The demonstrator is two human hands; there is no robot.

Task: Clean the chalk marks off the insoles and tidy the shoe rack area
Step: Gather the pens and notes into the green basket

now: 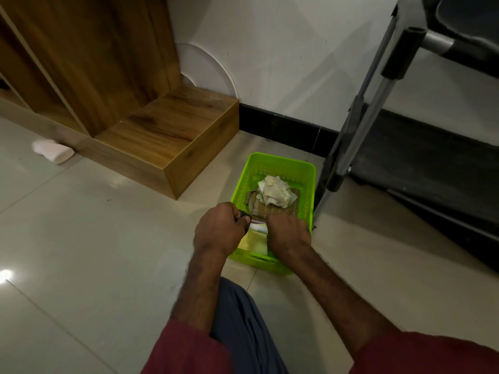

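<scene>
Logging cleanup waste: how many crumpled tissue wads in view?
1. The crumpled tissue wad lies in the green basket, atop the brown insoles, toward its far end. Others could be hidden under the left hand and right hand.

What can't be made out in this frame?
Head view: the dark thing in the left hand; fingers cover most of it.
Right hand: its back hides its fingers and any hold.
Brown pieces in the basket: tissue and hands cover them; chalk marks unseen.
White thing by the cabinet: too blurred to name.
</scene>
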